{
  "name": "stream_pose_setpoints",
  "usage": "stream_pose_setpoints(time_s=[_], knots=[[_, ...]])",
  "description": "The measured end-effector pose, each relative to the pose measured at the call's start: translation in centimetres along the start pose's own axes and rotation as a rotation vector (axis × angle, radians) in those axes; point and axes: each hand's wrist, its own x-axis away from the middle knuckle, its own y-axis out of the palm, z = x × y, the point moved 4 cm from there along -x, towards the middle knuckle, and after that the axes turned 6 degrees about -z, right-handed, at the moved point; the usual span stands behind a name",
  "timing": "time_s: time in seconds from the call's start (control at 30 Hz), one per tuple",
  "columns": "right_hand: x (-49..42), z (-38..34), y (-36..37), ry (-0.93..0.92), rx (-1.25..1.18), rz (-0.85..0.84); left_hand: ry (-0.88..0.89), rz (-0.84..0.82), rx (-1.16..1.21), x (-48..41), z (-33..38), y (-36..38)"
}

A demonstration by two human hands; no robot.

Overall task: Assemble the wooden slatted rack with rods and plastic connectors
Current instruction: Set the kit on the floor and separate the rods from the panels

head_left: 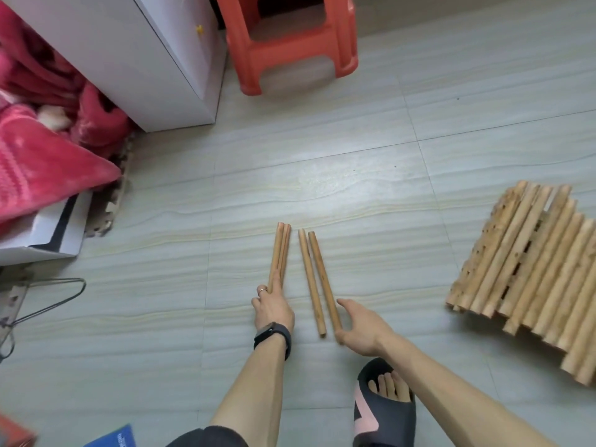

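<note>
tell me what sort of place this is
Most likely a room in a home, with the work done on the tiled floor. A red plastic stool, a white cabinet and a pink blanket are close by.

Rod pair [280, 250] lay under the left hand [272, 309], running forward. Two loose rods [317, 279] sat between it and the right hand [361, 327]. Slatted panel [529, 275] was well right of the right hand, stool [290, 43] far ahead.

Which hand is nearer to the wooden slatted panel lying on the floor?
Right. The right hand touches a loose rod, on the side toward the slatted panel; the left hand holds two rods farther away from it.
</note>
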Motion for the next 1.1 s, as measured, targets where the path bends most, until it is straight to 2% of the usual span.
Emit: stream_pose_setpoints(time_s=[0.3, 0.4, 0.5, 0.57, 0.67, 0.73, 0.8, 0.87, 0.97, 1.1], knots=[[-0.3, -1.0, 1.9, 0.011, -0.075, -0.1, 0.009, -0.076, -0.016, 0.0, -0.4, -1.0], [0.8, -1.3, 0.6, -0.011, -0.099, -0.028, 0.005, -0.038, -0.05, 0.5, 0.5, -1.4], [3.6, 0.3, -3.1, -0.036, -0.385, 0.254, 0.17, 0.035, -0.128, 0.8, 3.8, -1.5], [6.7, 3.2, -6.3, -0.023, -0.561, 0.569, 0.309, 0.039, -0.123, 1.2, 7.5, -1.3], [12.0, 9.0, -9.7, 0.103, -0.662, 1.022, 0.475, 0.025, -0.115, 3.2, 14.3, -1.0], [14.9, 13.3, -10.7, 0.236, -0.71, 1.168, 0.568, -0.038, -0.042, 5.0, 19.0, -0.4], [16.6, 17.1, -11.3, 0.394, -0.745, 1.169, 0.656, -0.128, 0.022, 6.9, 23.4, 0.7], [17.5, 19.9, -12.0, 0.516, -0.719, 1.095, 0.734, -0.212, 0.022, 8.5, 27.2, 2.3], [17.8, 22.2, -13.7, 0.538, -0.654, 1.01, 0.79, -0.292, -0.008, 10.3, 31.5, 4.6], [17.0, 24.0, -16.0, 0.603, -0.624, 0.904, 0.788, -0.317, -0.02, 10.7, 35.0, 6.7]])
